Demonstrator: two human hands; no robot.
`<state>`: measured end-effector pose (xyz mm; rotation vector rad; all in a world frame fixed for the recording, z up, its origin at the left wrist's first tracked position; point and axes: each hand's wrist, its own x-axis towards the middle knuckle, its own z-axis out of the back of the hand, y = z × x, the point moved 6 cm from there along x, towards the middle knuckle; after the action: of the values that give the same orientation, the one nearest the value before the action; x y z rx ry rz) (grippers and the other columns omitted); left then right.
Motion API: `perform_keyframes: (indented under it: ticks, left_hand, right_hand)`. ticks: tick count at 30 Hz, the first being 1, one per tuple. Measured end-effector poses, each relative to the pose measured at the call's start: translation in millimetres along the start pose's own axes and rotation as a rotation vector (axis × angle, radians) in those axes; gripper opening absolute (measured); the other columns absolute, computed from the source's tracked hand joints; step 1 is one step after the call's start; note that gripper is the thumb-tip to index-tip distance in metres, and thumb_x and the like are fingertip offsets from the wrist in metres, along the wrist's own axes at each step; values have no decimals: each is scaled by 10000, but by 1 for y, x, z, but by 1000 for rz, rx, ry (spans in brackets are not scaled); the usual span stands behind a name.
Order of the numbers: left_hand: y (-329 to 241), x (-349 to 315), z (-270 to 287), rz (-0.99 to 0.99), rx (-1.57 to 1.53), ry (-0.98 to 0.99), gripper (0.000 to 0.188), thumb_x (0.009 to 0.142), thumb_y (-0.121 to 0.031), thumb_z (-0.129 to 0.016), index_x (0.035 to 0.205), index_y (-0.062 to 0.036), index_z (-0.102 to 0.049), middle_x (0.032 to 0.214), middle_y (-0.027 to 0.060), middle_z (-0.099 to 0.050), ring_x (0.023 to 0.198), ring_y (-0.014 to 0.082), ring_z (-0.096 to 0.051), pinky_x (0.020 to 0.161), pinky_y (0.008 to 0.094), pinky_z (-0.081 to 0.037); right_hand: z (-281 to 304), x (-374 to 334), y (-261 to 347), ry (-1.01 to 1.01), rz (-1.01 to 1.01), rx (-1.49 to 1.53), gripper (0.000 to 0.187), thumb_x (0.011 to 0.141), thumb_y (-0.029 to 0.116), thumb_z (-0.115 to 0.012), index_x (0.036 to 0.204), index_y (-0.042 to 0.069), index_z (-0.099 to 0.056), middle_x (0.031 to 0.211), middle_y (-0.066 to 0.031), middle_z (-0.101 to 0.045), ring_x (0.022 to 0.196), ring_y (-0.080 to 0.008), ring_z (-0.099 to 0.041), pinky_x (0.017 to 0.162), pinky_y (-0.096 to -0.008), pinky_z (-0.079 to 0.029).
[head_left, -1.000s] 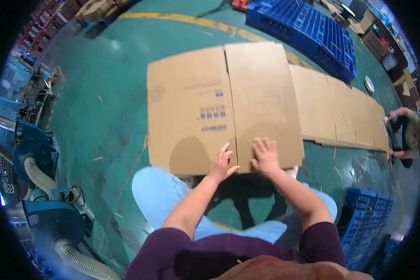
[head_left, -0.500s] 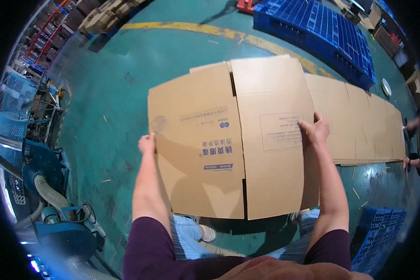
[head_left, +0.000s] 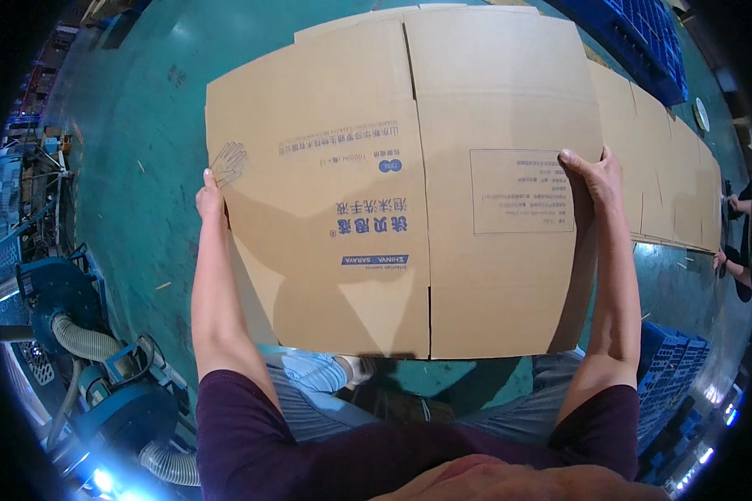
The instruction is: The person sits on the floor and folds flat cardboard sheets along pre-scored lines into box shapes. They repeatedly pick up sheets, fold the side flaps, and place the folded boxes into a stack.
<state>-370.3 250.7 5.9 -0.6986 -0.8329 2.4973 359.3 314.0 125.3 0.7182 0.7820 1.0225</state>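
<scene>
- Flattened carton [head_left: 497,100]: held to the left of the cardboard row [head_left: 668,179], hiding the row's left end
- Left hand [head_left: 210,200]: closed on the carton edge farthest from the row, its fingers mostly hidden
- Right hand [head_left: 600,177]: gripping the carton edge nearest the row, thumb on the printed face
- Blue pallet [head_left: 639,42]: beyond the row
- Second pallet [head_left: 668,367]: on the row's near side
- Co-worker's hand [head_left: 721,260]: at the row's right end

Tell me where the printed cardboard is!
In the head view, the printed cardboard is in the middle, its sides held by the left hand and the right hand.
</scene>
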Motion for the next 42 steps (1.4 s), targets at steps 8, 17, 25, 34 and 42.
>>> perform_keyframes:
  ticks: [8, 17, 25, 34, 42]
  left_hand:
    - [-32, -49, 12, 10, 399, -266, 706, 916, -596, -285, 1073, -19, -660, 1103, 197, -635, 1037, 388, -582, 863, 466, -448]
    - [-39, -47, 0, -159, 496, -287, 570, 923, -530, -360, 1211, -90, -580, 1106, 176, -633, 1034, 375, -585, 840, 496, -460]
    - [-154, -226, -159, -1165, 661, 102, 533, 869, -375, -517, 1349, -152, -462, 1475, 169, -299, 1387, 324, -212, 1137, 477, -104]
    - [-76, -438, -136, -1134, 491, 521, 850, 807, -372, -573, 1434, 48, -184, 1510, 227, -154, 1425, 318, -86, 1159, 456, -40]
    - [40, -498, -77, -1373, 444, 556, 689, 651, -217, -760, 1259, -24, -501, 1372, 145, -441, 1300, 317, -379, 1070, 458, -318]
  right_hand:
    - [-7, -16, 18, -180, 30, -239, 745, 593, 413, -822, 1130, -40, -576, 1037, -187, -659, 982, -271, -633, 893, -342, -463]
    - [-10, -9, -7, -304, 243, -372, 786, 648, 422, -800, 1213, -48, -523, 1130, -197, -622, 1037, -269, -604, 900, -328, -456]
    - [-8, -11, -9, -245, 192, -222, 820, 591, 491, -810, 1200, 4, -558, 1093, -183, -647, 1027, -296, -620, 883, -364, -469]
    - [-9, -14, -10, -295, 89, -358, 983, 563, 561, -793, 1282, -37, -488, 1197, -220, -589, 1115, -311, -575, 952, -373, -435]
    - [-6, -25, 10, -267, 119, -267, 883, 575, 477, -812, 1251, -10, -520, 1118, -185, -638, 1044, -285, -616, 913, -365, -459]
